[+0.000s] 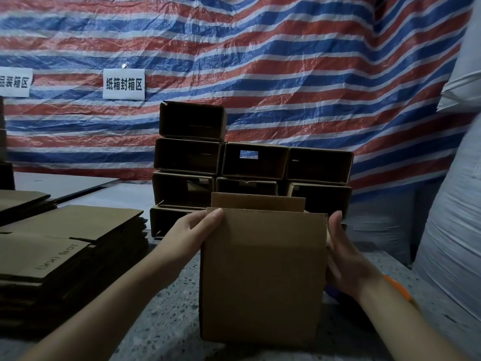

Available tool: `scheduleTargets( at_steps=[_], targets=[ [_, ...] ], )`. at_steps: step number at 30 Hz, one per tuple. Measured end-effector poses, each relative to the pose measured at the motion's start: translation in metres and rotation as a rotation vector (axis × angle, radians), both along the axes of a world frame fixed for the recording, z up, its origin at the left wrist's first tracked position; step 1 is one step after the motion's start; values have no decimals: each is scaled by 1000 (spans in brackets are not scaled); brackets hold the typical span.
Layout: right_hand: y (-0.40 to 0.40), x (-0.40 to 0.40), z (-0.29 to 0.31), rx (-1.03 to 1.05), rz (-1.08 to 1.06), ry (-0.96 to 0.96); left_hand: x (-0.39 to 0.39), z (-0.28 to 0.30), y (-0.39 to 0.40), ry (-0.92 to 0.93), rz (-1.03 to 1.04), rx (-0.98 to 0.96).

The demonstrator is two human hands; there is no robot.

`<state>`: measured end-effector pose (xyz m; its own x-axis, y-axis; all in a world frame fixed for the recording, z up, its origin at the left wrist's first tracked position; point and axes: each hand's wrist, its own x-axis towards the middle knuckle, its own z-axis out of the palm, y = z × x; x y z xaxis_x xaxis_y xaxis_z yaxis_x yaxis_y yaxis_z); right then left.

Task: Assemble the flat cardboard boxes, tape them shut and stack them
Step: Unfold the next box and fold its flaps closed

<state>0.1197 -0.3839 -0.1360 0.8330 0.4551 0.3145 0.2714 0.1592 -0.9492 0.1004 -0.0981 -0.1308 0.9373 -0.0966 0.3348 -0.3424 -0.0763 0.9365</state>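
A white paper sign (pixel 124 84) on the striped tarp (pixel 286 61) read "纸箱封箱区". Left of that sign, a second sign (pixel 15 82), cut by the frame edge, showed "品装箱区". Below it, the top flat carton (pixel 52 254) bore "10号 (KK)".

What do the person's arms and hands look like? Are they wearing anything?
Both forearms are bare, with no sleeves showing. The left hand wears no gloves, rings or watch that I can see. The right hand is bare too, but an orange band circles that wrist. Fingernails look short and unpainted.
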Motion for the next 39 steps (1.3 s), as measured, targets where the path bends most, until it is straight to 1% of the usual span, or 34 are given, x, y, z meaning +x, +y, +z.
scheduleTargets(
  at_steps=[2,6,11,13,16,20,23,30,35,36,37,39],
  targets=[
    [0,0,3,-32,12,-31,0,0,-2,-6,21,-25],
    [3,7,11,-143,-90,-40,2,0,-6,10,69,-133],
    [9,9,9,15,-125,69,6,1,-10,69,42,-221],
    [11,10,9,41,-130,76,7,2,-9,86,17,-207],
    [9,8,10,32,-117,52,5,4,-7,33,-3,-134],
    [8,7,8,32,-126,28,4,7,-4,-80,79,-49],
    [8,5,6,66,-150,21,-1,10,-5,-106,113,-28],
    [10,7,0,55,-286,-12,-8,16,-7,-182,278,251],
    [12,7,3,-2,-335,-48,-16,23,-10,-208,324,432],
    [12,8,4,-2,-336,-33,-19,24,-11,-233,346,506],
    [13,7,5,-7,-331,-13,-22,26,-11,-276,387,620],
    [14,6,7,-28,-315,15,-30,33,-12,-397,472,911]
  ],
)
